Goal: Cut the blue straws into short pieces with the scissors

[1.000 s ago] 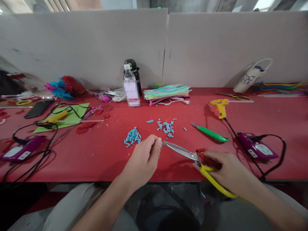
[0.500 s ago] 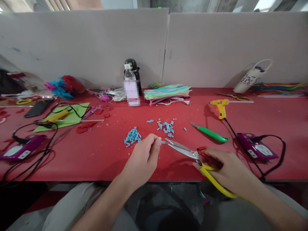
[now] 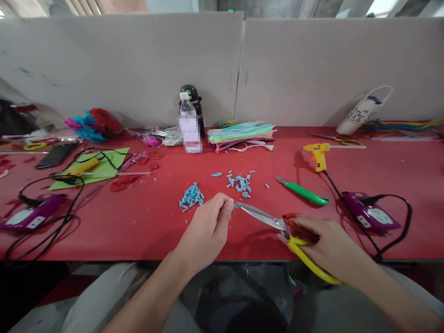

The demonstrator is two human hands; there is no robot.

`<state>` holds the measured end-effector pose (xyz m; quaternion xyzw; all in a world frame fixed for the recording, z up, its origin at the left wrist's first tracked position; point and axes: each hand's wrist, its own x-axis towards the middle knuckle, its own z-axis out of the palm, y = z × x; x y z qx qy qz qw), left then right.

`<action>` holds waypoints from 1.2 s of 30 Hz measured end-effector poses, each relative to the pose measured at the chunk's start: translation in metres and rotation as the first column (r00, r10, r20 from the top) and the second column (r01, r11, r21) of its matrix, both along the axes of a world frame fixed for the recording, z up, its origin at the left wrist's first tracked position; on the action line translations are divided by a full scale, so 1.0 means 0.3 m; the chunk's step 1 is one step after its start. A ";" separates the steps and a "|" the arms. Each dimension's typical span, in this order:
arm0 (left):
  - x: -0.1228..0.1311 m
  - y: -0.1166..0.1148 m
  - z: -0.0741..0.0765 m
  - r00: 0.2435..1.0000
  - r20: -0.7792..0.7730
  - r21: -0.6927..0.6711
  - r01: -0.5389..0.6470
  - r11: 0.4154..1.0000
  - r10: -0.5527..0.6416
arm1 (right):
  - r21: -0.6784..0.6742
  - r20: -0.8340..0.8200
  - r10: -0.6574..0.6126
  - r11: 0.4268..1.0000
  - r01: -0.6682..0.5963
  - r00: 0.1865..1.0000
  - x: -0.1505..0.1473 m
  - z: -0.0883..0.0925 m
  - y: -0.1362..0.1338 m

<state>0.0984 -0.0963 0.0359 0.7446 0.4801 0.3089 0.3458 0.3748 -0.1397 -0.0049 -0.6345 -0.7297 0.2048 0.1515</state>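
Observation:
Between thumb and forefinger, my left hand (image 3: 210, 222) pinches a small light-blue piece (image 3: 235, 206) that pokes out just past the fingertips. My right hand (image 3: 324, 240) is closed round the handles of a pair of scissors (image 3: 263, 216), one handle red and the other yellow. The blades are nearly together, and their tips meet the blue piece beside my left fingertips. A heap of short blue pieces (image 3: 192, 197) lies just behind my left hand. Beyond the blades, more blue pieces (image 3: 241, 183) are scattered loosely on the red tabletop (image 3: 145, 236).
Right of the pieces lie a green utility knife (image 3: 307, 193), a yellow glue gun (image 3: 318, 155) and a purple power socket (image 3: 371, 212) with black cord. Pipe cleaners (image 3: 241, 134) and a bottle (image 3: 189, 125) stand along the grey partition (image 3: 138, 69). Another glue gun (image 3: 83, 167) lies left.
The scissors' tips have shifted slightly left onto the blue piece, and the blades have drawn closer together. My left hand has stayed almost still.

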 end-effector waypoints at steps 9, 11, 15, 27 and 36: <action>-0.002 0.001 -0.005 1.000 -0.005 0.006 0.001 1.000 -0.001 | 0.027 0.004 0.004 1.000 -0.004 1.000 -0.002 -0.014 0.003; -0.005 0.002 -0.008 1.000 -0.004 0.017 -0.002 1.000 0.002 | 0.006 -0.055 -0.007 1.000 0.007 0.998 -0.008 -0.009 0.000; -0.007 0.005 -0.012 1.000 0.001 0.038 -0.029 0.999 0.029 | -0.026 -0.098 -0.042 0.999 0.039 0.994 -0.021 0.016 -0.005; -0.015 0.009 -0.012 0.997 -0.080 0.149 0.011 0.989 0.001 | -0.051 -0.095 -0.002 0.999 -0.002 0.995 0.001 -0.008 -0.006; -0.018 0.014 -0.026 0.996 -0.086 0.230 0.029 0.973 -0.009 | -0.052 -0.077 -0.010 0.999 0.006 0.997 0.000 0.001 -0.004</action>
